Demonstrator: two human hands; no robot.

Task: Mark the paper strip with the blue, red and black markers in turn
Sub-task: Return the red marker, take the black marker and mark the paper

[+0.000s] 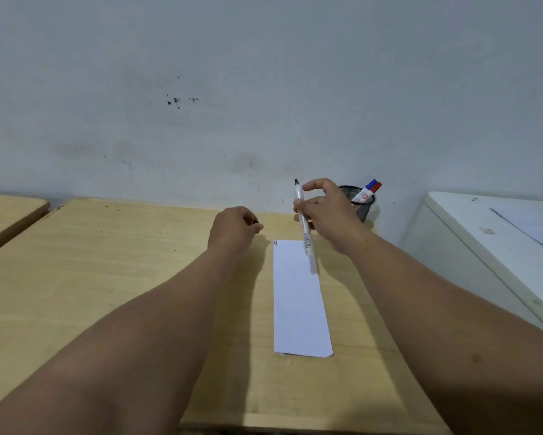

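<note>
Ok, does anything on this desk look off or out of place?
Little. The strip's near right corner is clipped or folded rather than square. The right hand holds the marker tip-up, away from the paper. Dark specks dot the wall.

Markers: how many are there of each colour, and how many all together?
Black marker, uncapped, in the right hand: 1
Blue marker, in the mesh cup: 1
Red marker, in the same cup: 1
Total: 3
</note>
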